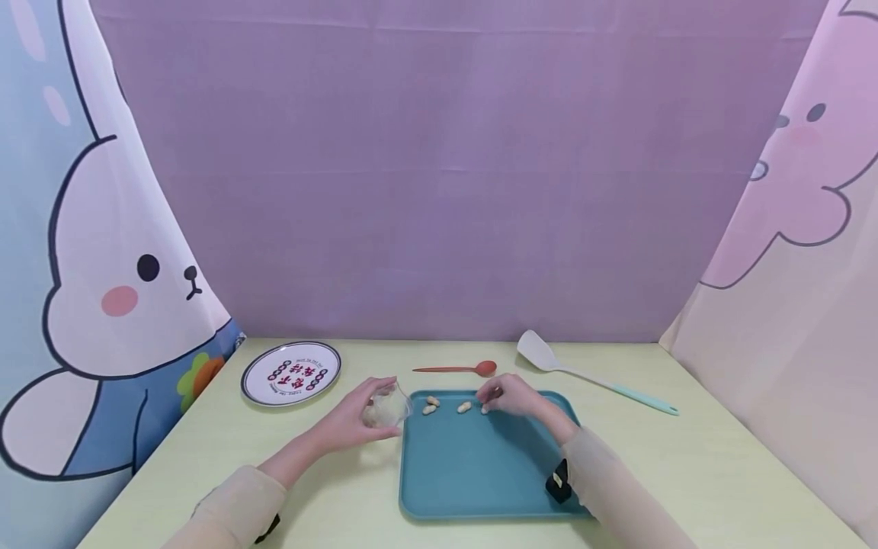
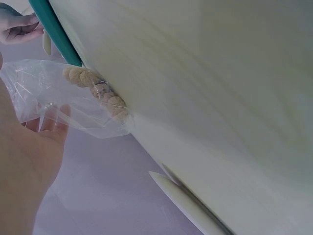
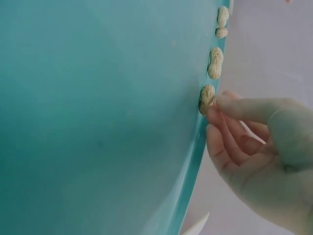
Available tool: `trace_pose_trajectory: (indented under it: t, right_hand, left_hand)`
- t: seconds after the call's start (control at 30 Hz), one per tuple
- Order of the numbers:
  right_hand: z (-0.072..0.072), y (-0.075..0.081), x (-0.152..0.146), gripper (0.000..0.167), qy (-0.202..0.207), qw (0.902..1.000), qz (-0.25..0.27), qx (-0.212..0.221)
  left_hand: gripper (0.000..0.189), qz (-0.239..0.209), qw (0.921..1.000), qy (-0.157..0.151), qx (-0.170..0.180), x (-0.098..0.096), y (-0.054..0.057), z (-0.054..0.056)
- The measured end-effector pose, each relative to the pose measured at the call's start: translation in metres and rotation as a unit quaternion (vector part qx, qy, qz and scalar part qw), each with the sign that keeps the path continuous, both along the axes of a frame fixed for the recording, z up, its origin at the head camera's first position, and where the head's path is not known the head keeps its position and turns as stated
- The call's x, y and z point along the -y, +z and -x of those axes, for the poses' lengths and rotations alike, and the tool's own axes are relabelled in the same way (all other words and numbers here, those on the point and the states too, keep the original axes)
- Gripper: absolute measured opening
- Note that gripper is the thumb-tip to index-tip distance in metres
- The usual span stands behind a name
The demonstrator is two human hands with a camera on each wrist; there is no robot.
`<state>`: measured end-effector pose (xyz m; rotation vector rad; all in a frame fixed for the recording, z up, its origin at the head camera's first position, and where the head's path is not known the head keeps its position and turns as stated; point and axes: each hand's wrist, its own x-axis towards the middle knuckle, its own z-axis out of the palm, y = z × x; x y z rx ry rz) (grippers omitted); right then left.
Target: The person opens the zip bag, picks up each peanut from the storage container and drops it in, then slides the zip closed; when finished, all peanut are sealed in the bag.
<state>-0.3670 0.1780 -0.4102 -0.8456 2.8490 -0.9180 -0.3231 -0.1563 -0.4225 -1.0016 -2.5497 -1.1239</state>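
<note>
So the right hand (image 1: 516,396) has thumb and fingertip pinching just one end of a peanut (image 3: 206,99) by the tray's (image 1: 480,473) far edge. Sketchy hold imo: a smooth shell could easily squirt loose and roll. The left hand (image 1: 353,415) curls round a clear plastic bag (image 1: 387,409) just off the tray's left side, with bagged peanuts (image 2: 98,89) bunched inside. Can't tell which way the mouth faces, so if it tips or that thin plastic gets squeezed, some might spill. Three loose peanuts (image 1: 464,407) lie along the same far edge, easy to knock with a careless sleeve.
</note>
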Motion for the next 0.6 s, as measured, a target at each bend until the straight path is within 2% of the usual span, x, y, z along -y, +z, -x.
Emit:
trace_pose_trajectory:
  t: [0.13,0.43,0.6]
  right_hand:
    - [-0.0010,-0.0009,0.0002,0.023,-0.007,1.0000,0.003,0.000]
    - [-0.0031,-0.0004,-0.0031,0.012,-0.042,0.9978,-0.047,0.021]
    - [-0.0023,-0.0002,-0.0030,0.007,-0.049,0.9972,-0.048,0.031]
  left_hand:
    - [0.085,0.002,1.0000,0.000,0.000,0.0002,-0.0014,-0.0003]
    - [0.083,0.002,1.0000,-0.001,-0.005,0.0005,-0.0013,0.0006]
    - [0.083,0.006,1.0000,0.002,-0.003,0.0006,-0.0003,0.0010]
